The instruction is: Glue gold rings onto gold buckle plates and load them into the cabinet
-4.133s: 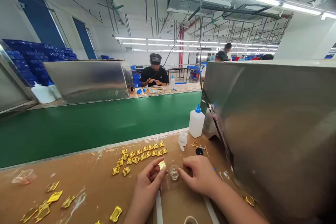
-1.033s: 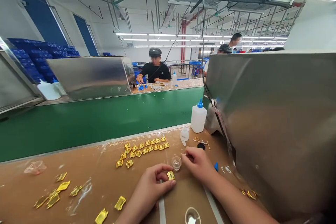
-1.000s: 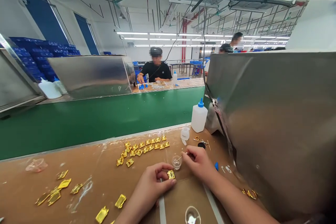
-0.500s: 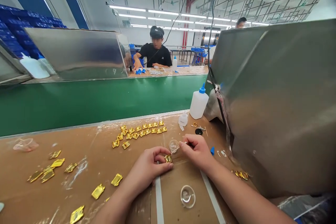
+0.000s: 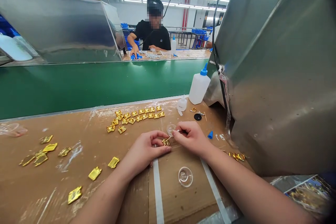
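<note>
My left hand (image 5: 143,150) is closed, pinching a small shiny gold metal piece (image 5: 166,142) between thumb and fingers. A thin white stick (image 5: 170,137), possibly a cotton swab, is gripped in the closed fingertips of my right hand (image 5: 193,138). The stick's lower end meets or hovers just over the gold piece; contact is too small to tell. Right behind the fingers stands a small clear cup (image 5: 171,128), partly covered by my right hand. Another clear cup (image 5: 185,177) sits nearer me, between two white tape strips.
Several gold pieces (image 5: 139,118) lie in rows ahead; others (image 5: 42,154) are scattered left. A white bottle with blue cap (image 5: 199,87) and a small white bottle (image 5: 182,104) stand ahead. A metal panel (image 5: 275,87) walls the right. Across the green belt (image 5: 105,80) a person (image 5: 152,35) sits.
The view has tipped downward, so everything sits higher in the picture. My right hand has come closer to my left, bringing the stick over the gold piece.
</note>
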{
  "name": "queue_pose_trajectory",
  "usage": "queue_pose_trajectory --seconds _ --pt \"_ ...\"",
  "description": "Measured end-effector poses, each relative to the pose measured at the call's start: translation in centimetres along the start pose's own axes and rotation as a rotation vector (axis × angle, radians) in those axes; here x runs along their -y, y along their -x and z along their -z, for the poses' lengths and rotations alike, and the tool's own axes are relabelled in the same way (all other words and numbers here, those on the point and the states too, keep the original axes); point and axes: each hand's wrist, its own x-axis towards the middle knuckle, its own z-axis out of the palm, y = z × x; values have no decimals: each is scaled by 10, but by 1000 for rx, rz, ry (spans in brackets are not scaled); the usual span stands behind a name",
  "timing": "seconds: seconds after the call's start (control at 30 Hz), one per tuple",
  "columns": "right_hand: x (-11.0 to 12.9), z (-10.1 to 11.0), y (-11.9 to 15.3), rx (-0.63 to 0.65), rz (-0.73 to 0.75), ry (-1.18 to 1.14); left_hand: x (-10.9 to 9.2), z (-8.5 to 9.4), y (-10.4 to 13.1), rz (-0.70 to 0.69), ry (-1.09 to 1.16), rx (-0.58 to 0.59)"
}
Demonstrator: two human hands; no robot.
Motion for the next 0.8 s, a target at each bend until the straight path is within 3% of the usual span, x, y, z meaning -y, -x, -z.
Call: queue_pose_trajectory --seconds 0.67,0.8 --pt "1 -1 -1 34 25 -37 1 0 0 -11 2 3" --pt "-2 3 -2 -72 7 -38 1 0 0 -2 13 0"
